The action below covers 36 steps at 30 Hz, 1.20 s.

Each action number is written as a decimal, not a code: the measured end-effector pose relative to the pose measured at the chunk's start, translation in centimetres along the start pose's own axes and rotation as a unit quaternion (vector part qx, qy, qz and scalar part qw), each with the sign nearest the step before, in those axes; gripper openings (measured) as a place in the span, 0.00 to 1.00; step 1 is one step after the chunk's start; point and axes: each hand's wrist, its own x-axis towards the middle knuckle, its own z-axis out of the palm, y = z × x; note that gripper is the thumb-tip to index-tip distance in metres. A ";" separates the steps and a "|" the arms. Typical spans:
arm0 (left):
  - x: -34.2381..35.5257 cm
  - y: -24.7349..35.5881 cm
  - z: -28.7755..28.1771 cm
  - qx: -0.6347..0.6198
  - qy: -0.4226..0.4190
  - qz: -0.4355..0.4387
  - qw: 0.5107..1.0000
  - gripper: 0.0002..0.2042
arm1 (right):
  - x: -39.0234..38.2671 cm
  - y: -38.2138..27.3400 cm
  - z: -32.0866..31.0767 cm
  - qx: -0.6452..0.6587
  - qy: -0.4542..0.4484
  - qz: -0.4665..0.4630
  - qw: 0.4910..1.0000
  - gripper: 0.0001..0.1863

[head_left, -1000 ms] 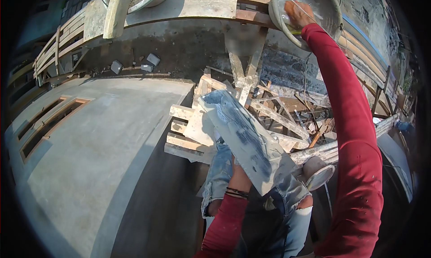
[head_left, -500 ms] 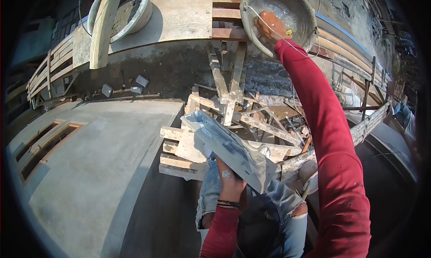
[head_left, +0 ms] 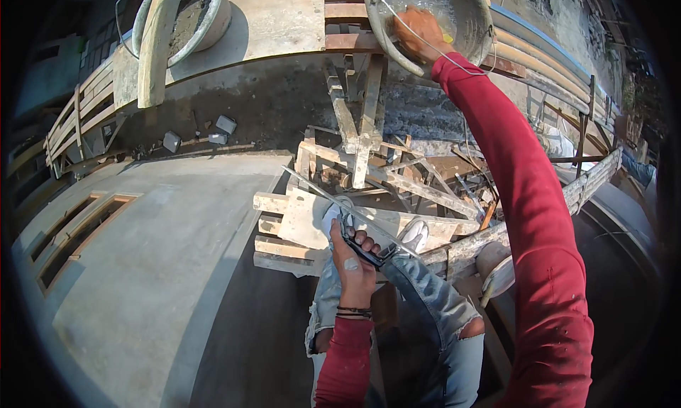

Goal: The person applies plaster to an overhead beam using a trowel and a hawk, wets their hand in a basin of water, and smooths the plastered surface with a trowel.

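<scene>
My left hand (head_left: 352, 266) is wrapped round the dark handle of a plastering trowel (head_left: 323, 194) above my knees. The trowel's long flat blade is seen nearly edge-on and slants down to the right. At the upper right, my right hand (head_left: 418, 33) reaches into a grey bucket (head_left: 477, 42) with shallow, bubbly water. Its fingers are curled down, and their tips are hidden, so what they hold cannot be made out. A small yellow bit (head_left: 447, 37) shows beside that hand. The bucket's thin wire handle crosses in front of my right wrist.
Another bucket (head_left: 222, 25) with grey mortar stands on a board (head_left: 284, 14) at the upper left, behind an upright wooden post (head_left: 156, 50). Wooden scaffold braces (head_left: 369, 110) and planks (head_left: 284, 255) lie below. A grey wall (head_left: 142, 266) with framed openings fills the left.
My left hand has turned the trowel from showing its broad face to nearly edge-on, so its handle and my fingers now show. My right hand has shifted slightly within the bucket.
</scene>
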 end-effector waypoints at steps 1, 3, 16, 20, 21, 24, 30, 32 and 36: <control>0.1 0.1 -0.3 0.006 0.007 0.013 1.000 0.19 | 0.4 -1.3 -1.1 0.041 -0.079 0.069 0.994 0.09; -0.1 -0.7 0.0 0.002 -0.001 0.001 1.000 0.19 | 0.4 -0.3 -0.2 0.100 -0.052 0.093 0.989 0.15; -0.8 -0.9 -0.5 -0.056 -0.050 -0.038 0.996 0.23 | 1.4 -0.3 4.4 -0.059 0.025 -0.015 0.998 0.10; -1.5 -0.8 -2.9 -0.067 -0.035 -0.026 0.997 0.24 | 0.0 -2.1 2.5 0.064 -0.105 0.137 0.983 0.12; -1.5 -0.9 -3.1 -0.067 -0.041 -0.027 0.997 0.25 | -0.2 -1.9 2.2 0.066 -0.104 0.135 0.983 0.12; -1.5 -2.1 -2.8 -0.073 -0.070 -0.042 0.994 0.25 | -0.9 1.3 2.1 -0.041 0.036 0.140 0.989 0.14; -1.3 -1.8 -3.3 -0.102 -0.141 -0.005 0.985 0.27 | -4.6 -0.1 -3.9 0.256 0.070 0.182 0.947 0.17; -1.6 -1.2 -3.7 -0.117 -0.169 0.013 0.978 0.27 | -6.0 -1.7 -5.0 0.375 0.031 0.199 0.905 0.31; -2.4 -1.2 -5.1 -0.154 -0.234 0.048 0.959 0.29 | -12.8 -1.0 -5.6 0.418 0.042 0.155 0.894 0.26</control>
